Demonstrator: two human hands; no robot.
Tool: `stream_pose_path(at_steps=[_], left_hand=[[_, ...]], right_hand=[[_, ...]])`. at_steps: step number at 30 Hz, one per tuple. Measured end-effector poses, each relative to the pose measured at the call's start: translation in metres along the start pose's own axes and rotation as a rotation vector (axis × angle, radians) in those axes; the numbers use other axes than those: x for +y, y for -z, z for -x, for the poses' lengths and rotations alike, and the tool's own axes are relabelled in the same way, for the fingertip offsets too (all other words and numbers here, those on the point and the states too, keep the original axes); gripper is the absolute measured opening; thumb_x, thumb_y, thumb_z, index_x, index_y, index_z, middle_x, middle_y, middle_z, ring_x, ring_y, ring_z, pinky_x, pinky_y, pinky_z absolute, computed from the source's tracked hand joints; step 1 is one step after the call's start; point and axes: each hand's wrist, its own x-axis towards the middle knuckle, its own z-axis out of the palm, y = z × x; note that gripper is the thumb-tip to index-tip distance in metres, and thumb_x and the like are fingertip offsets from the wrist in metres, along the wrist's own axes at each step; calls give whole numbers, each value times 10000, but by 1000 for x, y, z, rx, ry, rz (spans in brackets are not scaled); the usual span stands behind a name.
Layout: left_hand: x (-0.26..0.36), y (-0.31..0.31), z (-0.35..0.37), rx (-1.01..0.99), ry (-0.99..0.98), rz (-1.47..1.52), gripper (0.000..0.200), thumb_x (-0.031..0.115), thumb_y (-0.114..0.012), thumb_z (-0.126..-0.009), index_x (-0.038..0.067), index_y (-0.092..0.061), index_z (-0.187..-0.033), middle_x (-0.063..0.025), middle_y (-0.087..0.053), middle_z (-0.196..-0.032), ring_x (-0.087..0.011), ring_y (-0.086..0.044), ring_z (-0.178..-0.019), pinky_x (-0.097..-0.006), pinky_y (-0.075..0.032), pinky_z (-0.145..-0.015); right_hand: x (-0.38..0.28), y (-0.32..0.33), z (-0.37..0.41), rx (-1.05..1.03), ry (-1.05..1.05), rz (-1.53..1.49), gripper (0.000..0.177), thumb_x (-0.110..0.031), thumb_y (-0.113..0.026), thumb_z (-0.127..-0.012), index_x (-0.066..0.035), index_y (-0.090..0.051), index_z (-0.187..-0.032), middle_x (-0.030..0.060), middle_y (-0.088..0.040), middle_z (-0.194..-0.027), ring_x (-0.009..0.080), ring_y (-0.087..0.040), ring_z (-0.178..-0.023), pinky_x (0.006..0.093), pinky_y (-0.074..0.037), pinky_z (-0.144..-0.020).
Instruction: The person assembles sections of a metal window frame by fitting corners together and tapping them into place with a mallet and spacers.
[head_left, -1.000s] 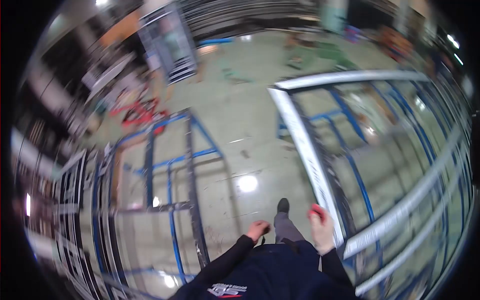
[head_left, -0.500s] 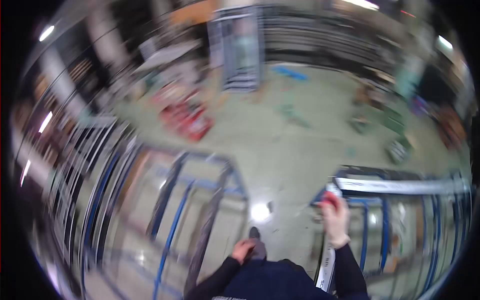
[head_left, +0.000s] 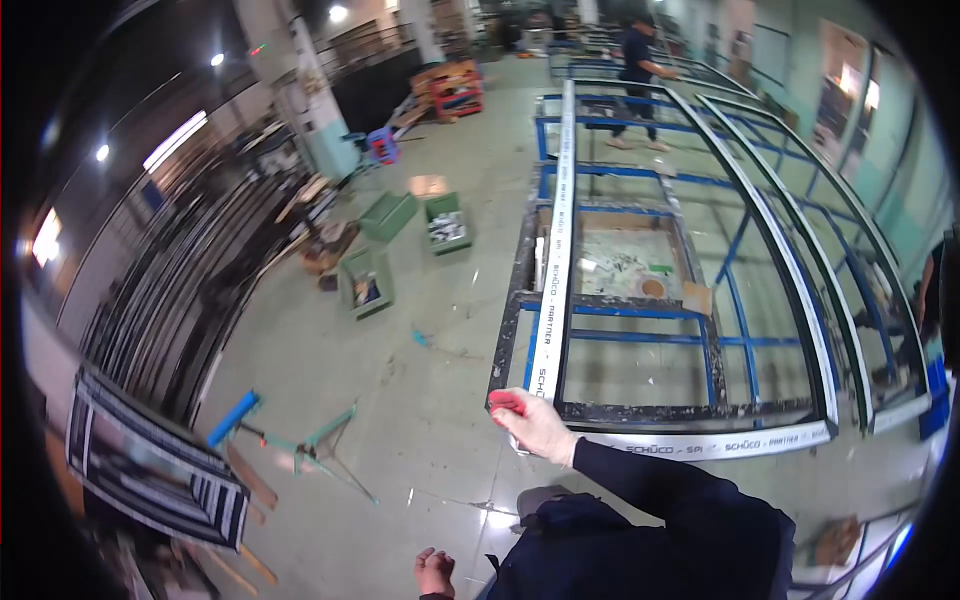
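My right hand point(head_left: 540, 428), in a pale glove with red at the fingertips, is closed at the near left corner of a long window frame point(head_left: 556, 290) covered in white printed film. Whether its fingers grip the frame or a small red object is unclear. The frame lies on a blue and black metal stand point(head_left: 512, 335). Low in the view, my left hand point(head_left: 434, 573) hangs bare beside my body, fingers curled, touching nothing visible.
Green bins point(head_left: 447, 225) with small parts stand on the floor, near a teal tripod stand point(head_left: 318, 450). Long profiles fill a rack point(head_left: 150, 270) at left. A person point(head_left: 637, 60) stands at the far end; another person point(head_left: 932, 290) is partly visible at right.
The view has swung to the right, bringing the long frame and its stand to the centre. My right hand remains at the frame's corner.
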Motion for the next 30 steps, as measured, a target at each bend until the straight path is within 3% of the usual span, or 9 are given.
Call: stream_pose_path(at_steps=[2,3,5,9,16,18,23,26,30], left_hand=[[42,11,-71,-28,-33,-54,446,153,-706,-899,121,-535,-1310,-141,-660,-1137,-213,-624,-844,-383,-572,-803],[62,-1,-98,8,-79,151,311,0,-598,-871,39,-521,-1170,-84,-631,-866,-187,-599,-700,-340,-533,-648],[101,-23,-148,-60,-88,161,331,37,-643,-864,57,-522,-1171,-66,-626,-853,-189,-606,-738,-375,-522,-678],[173,-104,-190,-98,-75,87,380,4,-659,-860,78,-508,-1200,-65,-638,-904,-183,-610,-776,-366,-523,-743],[180,-101,-329,-373,152,5,358,32,-647,-884,81,-501,-1207,-68,-642,-899,-185,-627,-792,-383,-530,-710],[222,-130,-332,-259,224,-106,344,-4,-650,-873,73,-518,-1182,-85,-642,-886,-206,-625,-751,-377,-533,-657],[298,-175,-443,-444,273,-225,379,-27,-681,-859,57,-525,-1193,-95,-637,-875,-199,-612,-706,-364,-550,-672],[368,-223,-480,-527,229,-346,308,-34,-703,-852,53,-575,-1118,-70,-639,-807,-159,-598,-645,-355,-563,-657],[426,-260,-583,-766,211,-614,316,21,-735,-833,136,-601,-1095,-21,-541,-771,-122,-541,-647,-368,-568,-658]], right_hand=[[3,3,-14,116,-31,36,358,-166,-627,-986,49,-578,-1269,108,-701,-1103,134,-656,-1011,281,-523,-894],[4,-1,-20,176,-23,49,359,-181,-624,-989,49,-584,-1262,109,-704,-1094,134,-659,-1004,283,-525,-892],[36,-12,-41,300,26,59,351,-204,-630,-989,50,-602,-1230,106,-715,-1061,142,-675,-970,288,-532,-878],[62,-73,-96,308,-177,-16,284,-225,-644,-986,-24,-635,-1187,29,-662,-884,81,-608,-768,248,-489,-630],[4,-170,-238,-86,54,299,395,-270,-643,-968,-5,-612,-1259,164,-726,-1095,280,-701,-1039,374,-545,-907],[22,-173,-273,-95,81,434,414,-280,-639,-963,8,-606,-1260,180,-720,-1121,318,-696,-1064,392,-545,-923],[129,-163,-325,121,-355,566,438,-354,-657,-929,-4,-663,-1192,191,-731,-1056,329,-711,-984,390,-551,-854],[241,-153,-294,416,-607,679,430,-396,-668,-869,-20,-714,-1074,203,-732,-1020,346,-709,-966,405,-549,-862],[273,-173,-226,761,-1108,467,490,-459,-662,-815,-49,-740,-1071,185,-742,-1036,354,-704,-992,420,-553,-869]])
